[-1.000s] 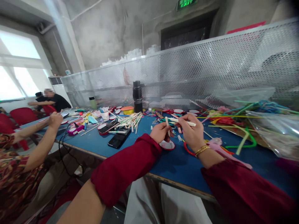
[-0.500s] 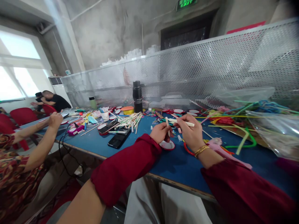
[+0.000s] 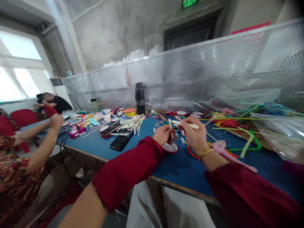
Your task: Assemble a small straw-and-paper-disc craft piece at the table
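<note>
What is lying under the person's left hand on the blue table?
Under the left hand sits a small round white dish with a red rim on the blue table. Its far half is covered by the fingers, so any contents there cannot be seen.

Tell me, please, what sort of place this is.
Probably a small craft workshop where people assemble things by hand. A long blue table is strewn with white sticks and coloured tubes, a perforated metal screen runs behind it, and a co-worker's hand works alongside.
</note>
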`<state>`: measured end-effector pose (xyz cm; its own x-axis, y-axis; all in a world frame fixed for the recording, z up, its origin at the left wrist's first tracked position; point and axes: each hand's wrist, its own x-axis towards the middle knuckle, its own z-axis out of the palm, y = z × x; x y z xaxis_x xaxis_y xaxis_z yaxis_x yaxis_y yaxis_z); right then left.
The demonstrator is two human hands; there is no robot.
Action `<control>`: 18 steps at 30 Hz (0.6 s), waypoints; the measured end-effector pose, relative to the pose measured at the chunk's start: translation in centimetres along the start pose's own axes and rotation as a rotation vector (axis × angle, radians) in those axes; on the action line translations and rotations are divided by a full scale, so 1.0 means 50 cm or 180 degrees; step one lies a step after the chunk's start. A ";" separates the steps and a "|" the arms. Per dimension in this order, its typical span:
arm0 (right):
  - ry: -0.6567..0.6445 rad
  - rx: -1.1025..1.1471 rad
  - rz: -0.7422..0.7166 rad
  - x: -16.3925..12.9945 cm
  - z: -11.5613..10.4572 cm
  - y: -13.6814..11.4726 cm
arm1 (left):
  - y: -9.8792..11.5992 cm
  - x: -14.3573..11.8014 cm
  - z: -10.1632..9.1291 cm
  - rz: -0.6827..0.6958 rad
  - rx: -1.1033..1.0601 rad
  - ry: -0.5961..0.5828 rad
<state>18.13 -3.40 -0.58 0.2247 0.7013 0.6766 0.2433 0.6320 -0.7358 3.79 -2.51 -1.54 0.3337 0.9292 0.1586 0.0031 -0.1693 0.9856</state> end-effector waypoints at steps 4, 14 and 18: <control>0.0045 0.0045 0.0057 0.000 0.001 -0.001 | -0.003 0.002 0.000 0.0009 -0.0021 0.0044; -0.0013 0.0018 0.0005 -0.001 0.000 -0.005 | -0.005 0.002 -0.002 0.0019 -0.0039 -0.0029; -0.0040 0.0073 0.0000 -0.001 0.000 0.000 | -0.003 0.000 -0.001 0.0025 0.0017 -0.0061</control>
<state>18.12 -3.43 -0.62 0.2127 0.7053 0.6762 0.2216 0.6392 -0.7364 3.75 -2.44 -1.70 0.3517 0.9214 0.1650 0.0055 -0.1783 0.9840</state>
